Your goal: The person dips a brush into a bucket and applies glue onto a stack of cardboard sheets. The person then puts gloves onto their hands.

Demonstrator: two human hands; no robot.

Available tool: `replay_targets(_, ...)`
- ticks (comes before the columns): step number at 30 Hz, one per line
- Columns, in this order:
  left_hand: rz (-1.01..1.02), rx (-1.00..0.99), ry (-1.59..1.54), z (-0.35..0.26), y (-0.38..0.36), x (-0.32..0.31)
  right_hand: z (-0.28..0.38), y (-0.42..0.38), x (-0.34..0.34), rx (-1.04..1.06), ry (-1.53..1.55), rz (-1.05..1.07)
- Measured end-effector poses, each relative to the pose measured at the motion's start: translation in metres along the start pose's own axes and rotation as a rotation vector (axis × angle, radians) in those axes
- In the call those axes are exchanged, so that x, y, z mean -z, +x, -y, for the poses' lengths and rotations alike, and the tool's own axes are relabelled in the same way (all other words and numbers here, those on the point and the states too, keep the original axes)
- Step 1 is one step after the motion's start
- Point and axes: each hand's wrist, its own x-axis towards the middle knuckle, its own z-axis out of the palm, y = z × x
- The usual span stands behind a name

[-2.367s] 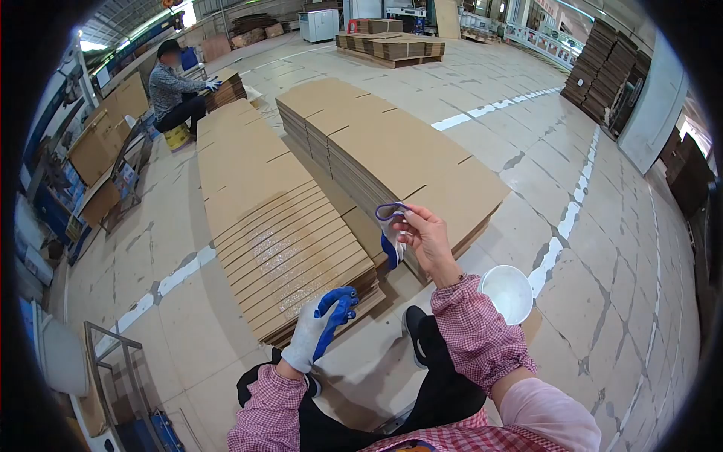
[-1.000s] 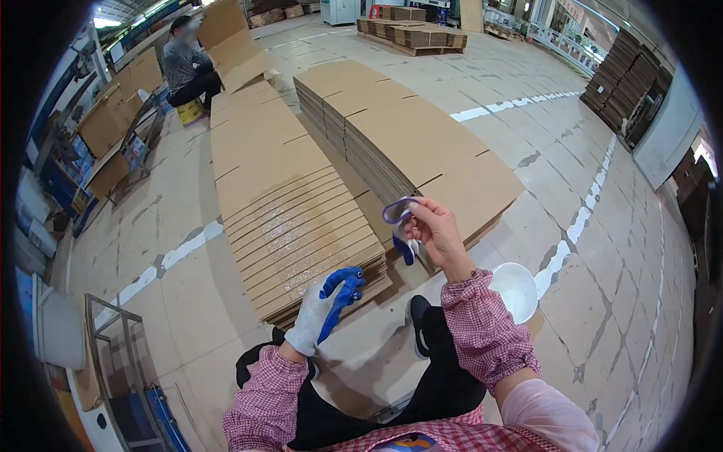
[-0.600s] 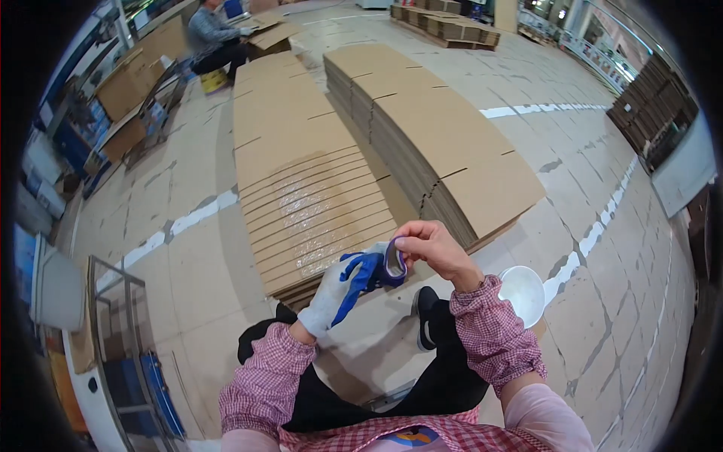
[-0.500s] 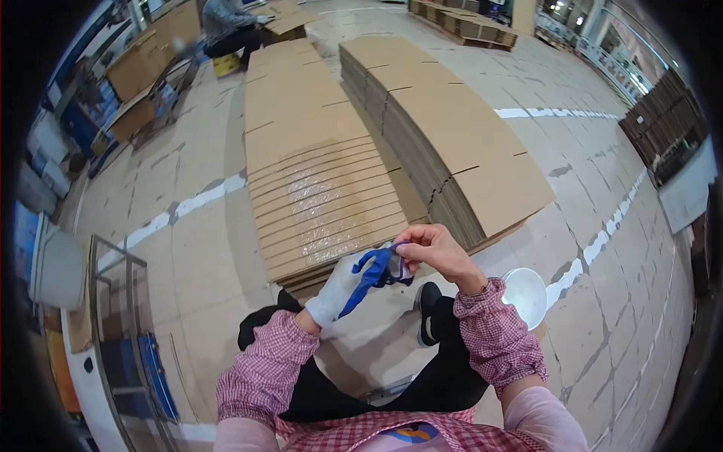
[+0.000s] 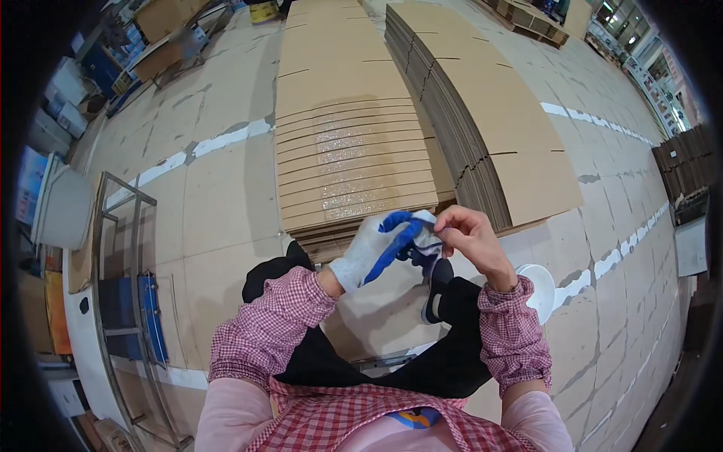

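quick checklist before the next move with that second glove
1. Left hand gloved: ok, white and blue glove is on.
2. Right hand bare: ok, no glove on it.
3. Loose glove gripped: ok, pinched between both hands.
4. Glove cuff open toward the right hand: cannot tell, it is bunched up.
5. Cardboard stack ahead steady: ok, sheets lie flat.
6. White bowl out of the way: ok, on the floor beside the right arm.
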Motion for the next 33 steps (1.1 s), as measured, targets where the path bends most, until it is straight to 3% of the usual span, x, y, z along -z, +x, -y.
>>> replay_targets(5, -0.004, -0.017, -0.393, -0.006, 0.005, 0.011, -0.001, -0.004, -0.013, 0.074, -0.205, -0.023)
replay_targets(10, -0.082, -0.132, -0.395, -0.013, 0.012, -0.002, -0.011, 0.005, -0.014, 0.237, -0.379, -0.164)
replay_targets(12, -0.157, -0.22, -0.195, -0.015, 0.019, -0.006, -0.016, 0.008, -0.016, 0.382, -0.433, -0.211)
replay_targets(17, -0.246, -0.272, -0.072, 0.0, 0.034, -0.016, -0.013, 0.005, -0.016, 0.314, -0.8, -0.185)
replay_targets(18, -0.241, -0.271, -0.069, -0.004, 0.033, -0.018, -0.014, 0.007, -0.003, 0.144, -0.37, -0.024)
replay_targets(20, -0.29, -0.469, 0.259, -0.009, 0.028, -0.027, -0.013, 0.007, 0.015, -0.201, 0.508, 0.278)
replay_targets(25, -0.351, -0.802, 0.659, -0.01, 0.022, -0.036, -0.015, 0.017, -0.001, -0.07, 0.842, 0.095)
replay_targets(27, -0.313, -0.783, 0.698, -0.01, 0.02, -0.037, -0.011, 0.023, -0.015, -0.008, 0.787, -0.305)
replay_targets(32, -0.249, -0.799, 0.821, -0.014, 0.016, -0.044, -0.012, 0.02, -0.011, 0.079, 0.903, -0.193)
replay_targets(33, -0.248, -0.798, 0.837, -0.014, 0.016, -0.045, -0.013, 0.019, -0.012, 0.193, 0.544, -0.193)
